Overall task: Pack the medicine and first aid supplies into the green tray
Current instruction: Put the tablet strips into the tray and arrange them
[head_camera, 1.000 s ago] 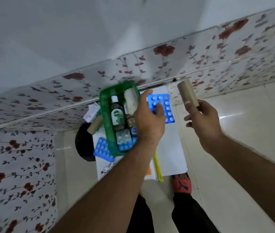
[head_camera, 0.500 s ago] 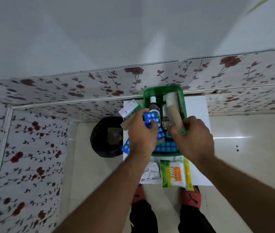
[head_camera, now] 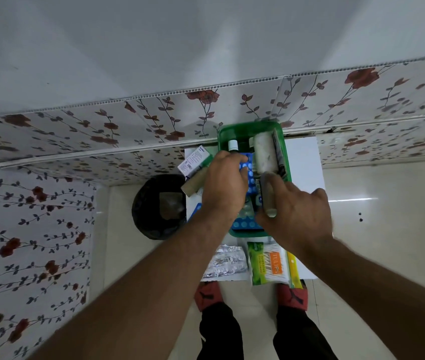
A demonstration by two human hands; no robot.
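The green tray (head_camera: pixel 247 127) stands at the back of a small white table (head_camera: pixel 302 157). Inside it are a bottle with a white cap (head_camera: pixel 232 145), a white gauze roll (head_camera: pixel 266 155) and blue blister packs (head_camera: pixel 245 224). My left hand (head_camera: pixel 225 187) is over the tray, shut on a blue blister pack (head_camera: pixel 248 168). My right hand (head_camera: pixel 297 211) grips a tan bandage roll (head_camera: pixel 268 196) that lies lengthwise in the tray's right side.
Left of the tray lie a white medicine box (head_camera: pixel 193 159) and another tan roll (head_camera: pixel 193 181). At the table's front are a silver blister strip (head_camera: pixel 228 263), a green cotton-bud pack (head_camera: pixel 267 263) and a yellow strip (head_camera: pixel 293 268). A black bin (head_camera: pixel 159 206) stands left.
My right hand has brought the tan roll from the air at the right down into the tray. The left hand has carried the blue pack over the tray. The camera view has shifted.
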